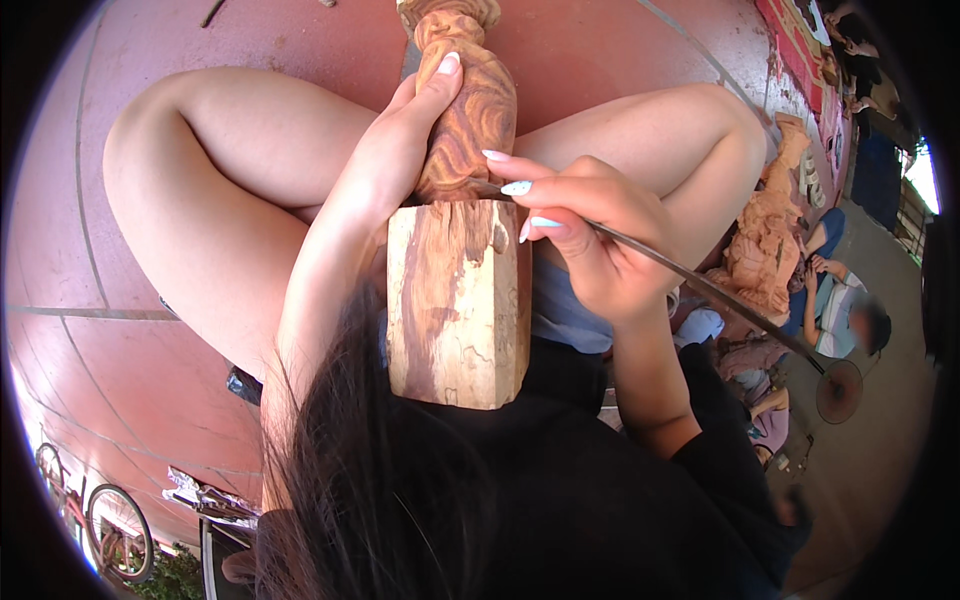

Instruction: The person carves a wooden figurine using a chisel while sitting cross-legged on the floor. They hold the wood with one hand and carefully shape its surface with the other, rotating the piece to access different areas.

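Observation:
A carved wooden figure (482,110) with swirling grain and a pale, uncarved block base (455,310) lies lengthwise between my bent legs, its base toward my body. My left hand (400,140) wraps around the figure's side, thumb pressed on top. In my right hand (600,225) is a long thin metal carving tool (710,287), pinched between thumb and fingers. The tool's tip touches or nearly touches the groove where the figure meets the block; my fingers partly hide it. A brown round disc (839,392) shows at the tool's far end.
Beneath me are reddish floor tiles (150,400). A larger carved wooden piece (765,235) stands to the right, with a seated person (845,312) beyond it. Other people are at the far right. A bicycle (118,530) stands at lower left. My dark hair (350,480) hangs near the block.

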`<action>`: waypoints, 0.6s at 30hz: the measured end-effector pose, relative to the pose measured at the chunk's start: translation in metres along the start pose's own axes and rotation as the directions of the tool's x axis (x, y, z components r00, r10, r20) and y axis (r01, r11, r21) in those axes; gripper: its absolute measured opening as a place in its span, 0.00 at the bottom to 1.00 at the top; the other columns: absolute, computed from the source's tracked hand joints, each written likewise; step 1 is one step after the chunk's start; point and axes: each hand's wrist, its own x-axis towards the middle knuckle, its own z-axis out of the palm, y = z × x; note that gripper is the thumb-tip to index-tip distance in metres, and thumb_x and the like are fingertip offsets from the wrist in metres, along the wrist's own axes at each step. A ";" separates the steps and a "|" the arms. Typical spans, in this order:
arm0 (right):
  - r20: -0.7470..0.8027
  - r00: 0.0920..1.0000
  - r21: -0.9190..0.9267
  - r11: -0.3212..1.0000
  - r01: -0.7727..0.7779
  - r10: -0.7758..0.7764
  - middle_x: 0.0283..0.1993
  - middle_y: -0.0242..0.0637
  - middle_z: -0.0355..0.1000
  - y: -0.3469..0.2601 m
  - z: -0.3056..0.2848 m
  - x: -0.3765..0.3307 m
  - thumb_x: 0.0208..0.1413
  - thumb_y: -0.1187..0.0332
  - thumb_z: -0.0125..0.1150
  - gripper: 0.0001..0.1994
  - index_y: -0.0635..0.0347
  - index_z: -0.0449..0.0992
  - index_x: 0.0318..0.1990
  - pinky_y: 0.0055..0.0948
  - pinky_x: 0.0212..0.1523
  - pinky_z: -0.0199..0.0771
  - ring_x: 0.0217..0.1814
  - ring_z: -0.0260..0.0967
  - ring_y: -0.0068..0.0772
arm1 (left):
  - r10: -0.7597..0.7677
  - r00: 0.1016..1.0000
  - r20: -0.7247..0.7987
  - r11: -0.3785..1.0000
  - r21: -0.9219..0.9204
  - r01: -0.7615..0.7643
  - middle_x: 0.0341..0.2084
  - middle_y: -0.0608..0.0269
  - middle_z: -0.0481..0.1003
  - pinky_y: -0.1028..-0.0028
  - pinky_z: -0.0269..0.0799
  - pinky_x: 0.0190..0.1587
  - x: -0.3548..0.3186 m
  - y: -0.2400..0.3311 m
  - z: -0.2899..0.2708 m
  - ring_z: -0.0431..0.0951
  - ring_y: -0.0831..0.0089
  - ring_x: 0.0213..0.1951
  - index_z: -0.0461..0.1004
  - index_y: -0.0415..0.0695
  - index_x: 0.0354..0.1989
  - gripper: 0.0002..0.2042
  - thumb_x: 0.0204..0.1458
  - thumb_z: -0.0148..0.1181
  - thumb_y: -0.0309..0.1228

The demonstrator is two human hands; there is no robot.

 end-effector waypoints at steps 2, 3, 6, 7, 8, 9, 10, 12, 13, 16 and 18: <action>-0.085 0.994 -0.021 0.998 -0.063 0.061 0.34 0.44 0.76 0.001 0.000 -0.001 0.55 0.75 0.62 0.06 0.68 0.77 0.38 0.23 0.27 0.69 0.24 0.68 0.29 | 0.024 1.000 0.016 0.999 0.028 -0.024 0.50 0.55 0.70 0.71 0.69 0.52 0.003 -0.002 -0.003 0.73 0.71 0.49 0.57 0.37 0.63 0.32 0.61 0.50 0.51; -0.128 0.988 -0.030 0.995 -0.095 0.091 0.34 0.44 0.76 0.002 0.000 -0.002 0.55 0.75 0.62 0.05 0.67 0.77 0.38 0.24 0.27 0.69 0.24 0.68 0.30 | 0.036 0.999 0.023 0.998 0.042 -0.036 0.50 0.55 0.70 0.71 0.69 0.52 0.003 -0.003 -0.004 0.73 0.71 0.49 0.57 0.38 0.63 0.32 0.61 0.50 0.51; -0.056 0.996 0.061 0.996 -0.069 0.072 0.30 0.42 0.75 0.001 0.000 -0.002 0.55 0.75 0.62 0.06 0.66 0.77 0.40 0.23 0.27 0.69 0.22 0.68 0.29 | 0.069 0.998 0.001 0.997 0.032 -0.069 0.49 0.54 0.71 0.72 0.69 0.52 0.002 -0.002 0.001 0.74 0.71 0.48 0.57 0.37 0.62 0.32 0.61 0.50 0.51; -0.047 0.996 0.051 0.996 -0.079 0.082 0.31 0.43 0.75 -0.001 0.000 -0.002 0.55 0.75 0.62 0.06 0.66 0.77 0.39 0.23 0.27 0.69 0.23 0.68 0.29 | 0.056 0.998 0.005 0.998 0.031 -0.056 0.49 0.54 0.71 0.72 0.69 0.52 0.002 -0.002 0.000 0.74 0.71 0.48 0.57 0.37 0.62 0.32 0.61 0.49 0.51; -0.037 0.995 0.042 0.995 -0.089 0.091 0.31 0.43 0.76 -0.002 0.001 -0.001 0.55 0.75 0.62 0.06 0.67 0.77 0.39 0.23 0.27 0.69 0.23 0.68 0.29 | 0.042 0.999 0.009 0.999 0.030 -0.043 0.48 0.54 0.71 0.72 0.69 0.52 0.003 -0.003 -0.002 0.74 0.71 0.48 0.57 0.37 0.62 0.32 0.61 0.49 0.51; -0.028 0.994 0.034 0.994 -0.102 0.103 0.31 0.43 0.76 -0.004 0.001 -0.001 0.55 0.75 0.62 0.06 0.67 0.77 0.39 0.23 0.27 0.69 0.23 0.69 0.29 | 0.029 0.999 0.013 0.999 0.029 -0.030 0.48 0.54 0.71 0.72 0.69 0.52 0.004 -0.003 -0.003 0.74 0.71 0.48 0.57 0.37 0.62 0.32 0.61 0.49 0.51; -0.045 0.990 0.038 0.991 -0.132 0.134 0.33 0.44 0.76 -0.005 0.002 -0.002 0.55 0.74 0.62 0.06 0.67 0.77 0.38 0.23 0.28 0.70 0.23 0.69 0.30 | 0.041 0.999 0.009 0.998 0.042 -0.042 0.48 0.54 0.71 0.72 0.69 0.52 0.003 -0.003 -0.002 0.74 0.71 0.48 0.57 0.37 0.62 0.32 0.61 0.49 0.52; -0.085 0.985 0.063 0.988 -0.144 0.149 0.34 0.45 0.77 -0.004 0.001 -0.004 0.54 0.74 0.63 0.06 0.67 0.78 0.37 0.23 0.28 0.70 0.24 0.70 0.31 | 0.065 0.998 0.002 0.996 0.067 -0.065 0.48 0.54 0.71 0.72 0.70 0.52 0.001 -0.002 0.001 0.74 0.71 0.48 0.57 0.37 0.62 0.32 0.61 0.49 0.52; -0.109 0.985 0.086 0.988 -0.125 0.134 0.34 0.46 0.77 -0.001 0.001 -0.006 0.54 0.73 0.64 0.06 0.67 0.78 0.36 0.23 0.28 0.70 0.24 0.70 0.32 | 0.058 0.998 0.006 0.996 0.072 -0.058 0.47 0.54 0.71 0.72 0.70 0.51 0.001 -0.001 0.001 0.74 0.71 0.48 0.57 0.37 0.62 0.32 0.61 0.49 0.52; -0.044 0.999 0.046 0.999 0.014 -0.012 0.35 0.47 0.77 0.005 0.001 -0.002 0.52 0.72 0.65 0.07 0.67 0.78 0.36 0.24 0.26 0.70 0.24 0.70 0.33 | 0.047 0.999 0.024 0.996 0.069 -0.049 0.47 0.54 0.71 0.72 0.69 0.51 0.004 -0.002 -0.002 0.74 0.71 0.47 0.57 0.36 0.62 0.32 0.61 0.48 0.52; -0.001 0.999 -0.021 0.999 0.042 -0.042 0.37 0.49 0.77 0.004 0.001 0.001 0.52 0.71 0.65 0.08 0.67 0.78 0.36 0.25 0.26 0.71 0.24 0.70 0.34 | 0.052 0.998 0.042 0.997 0.046 -0.054 0.47 0.54 0.71 0.73 0.69 0.52 0.006 -0.005 -0.007 0.74 0.72 0.47 0.57 0.36 0.62 0.32 0.61 0.48 0.52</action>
